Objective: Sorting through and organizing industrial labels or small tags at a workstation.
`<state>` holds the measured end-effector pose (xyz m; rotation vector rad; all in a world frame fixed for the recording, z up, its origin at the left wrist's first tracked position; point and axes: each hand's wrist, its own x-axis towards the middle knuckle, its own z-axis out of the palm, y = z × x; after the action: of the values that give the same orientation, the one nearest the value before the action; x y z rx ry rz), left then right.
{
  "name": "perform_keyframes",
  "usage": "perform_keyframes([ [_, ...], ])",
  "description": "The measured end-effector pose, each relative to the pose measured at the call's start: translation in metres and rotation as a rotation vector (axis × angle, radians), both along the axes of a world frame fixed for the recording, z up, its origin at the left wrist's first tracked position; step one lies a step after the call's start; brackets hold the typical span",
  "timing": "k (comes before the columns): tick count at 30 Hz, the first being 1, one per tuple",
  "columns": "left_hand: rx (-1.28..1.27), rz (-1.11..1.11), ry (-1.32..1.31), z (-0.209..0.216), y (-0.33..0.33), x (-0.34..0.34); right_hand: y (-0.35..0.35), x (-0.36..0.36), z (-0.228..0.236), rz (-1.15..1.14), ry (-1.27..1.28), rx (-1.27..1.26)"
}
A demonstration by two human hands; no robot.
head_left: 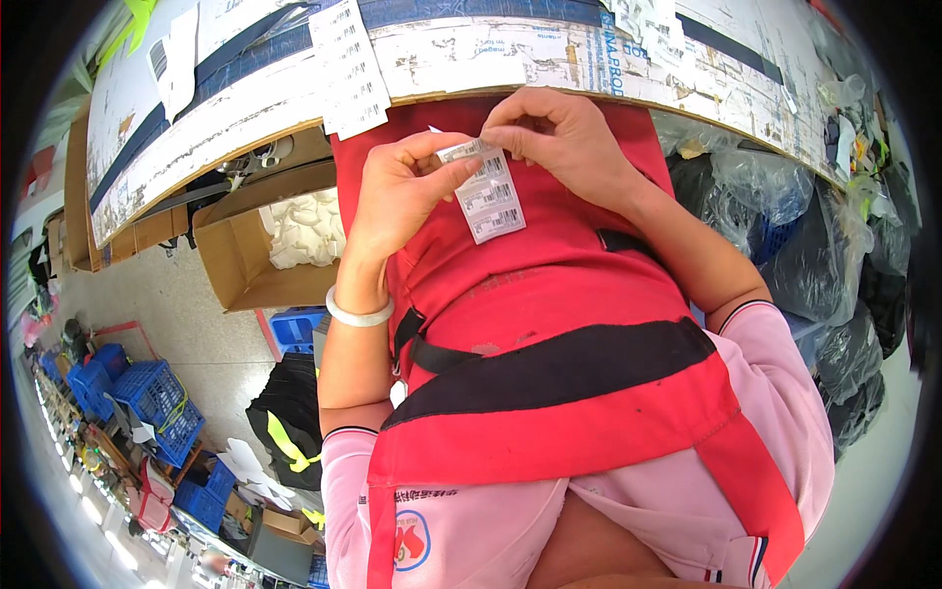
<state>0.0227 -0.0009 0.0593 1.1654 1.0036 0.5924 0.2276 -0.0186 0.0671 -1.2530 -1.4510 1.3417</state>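
Observation:
A short strip of white barcode stickers [491,208] hangs over the lap of my red apron [549,294]. My left hand [404,187] pinches its upper left side between thumb and forefinger. At the upper right corner of the strip, the thumb and forefinger of my right hand [564,142] are closed together on its edge. Whether a single sticker is lifted there is too small to tell. A longer sheet of barcode stickers [349,74] lies on the table just beyond my left hand and droops over the edge.
The worn white-and-blue tabletop [471,64] spans the far side, with more label sheets [175,64] on it. Below it at left stands an open cardboard box [228,250] of white pieces. Clear plastic bags [819,245] are heaped at right; blue crates [157,398] stand at left.

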Motion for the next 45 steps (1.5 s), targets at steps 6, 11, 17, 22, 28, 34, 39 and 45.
perform_keyframes([
  [6, -0.121, 0.079, -0.100, -0.035, 0.007, -0.006, 0.025, 0.013, 0.001, -0.036, -0.150, 0.053],
  [11, -0.274, 0.167, -0.173, -0.054, 0.002, -0.015, 0.053, 0.032, -0.004, -0.096, -0.165, -0.168],
  [17, -0.299, 0.209, -0.170, -0.062, 0.003, -0.014, 0.063, 0.023, -0.002, -0.069, -0.201, -0.181],
  [22, -0.322, 0.248, -0.191, -0.059, 0.002, -0.013, 0.066, 0.020, -0.004, -0.089, -0.261, -0.192],
  [28, -0.314, 0.244, -0.203, -0.061, 0.003, -0.013, 0.066, 0.020, -0.008, -0.072, -0.252, -0.174],
  [34, -0.319, 0.252, -0.202, -0.059, 0.003, -0.014, 0.068, 0.020, -0.010, -0.071, -0.252, -0.183],
  [39, -0.313, 0.249, -0.207, -0.062, 0.003, -0.015, 0.068, 0.019, -0.009, -0.059, -0.251, -0.184],
  [45, -0.314, 0.258, -0.203, -0.062, 0.003, -0.015, 0.063, 0.013, -0.005, -0.058, -0.312, -0.119],
])
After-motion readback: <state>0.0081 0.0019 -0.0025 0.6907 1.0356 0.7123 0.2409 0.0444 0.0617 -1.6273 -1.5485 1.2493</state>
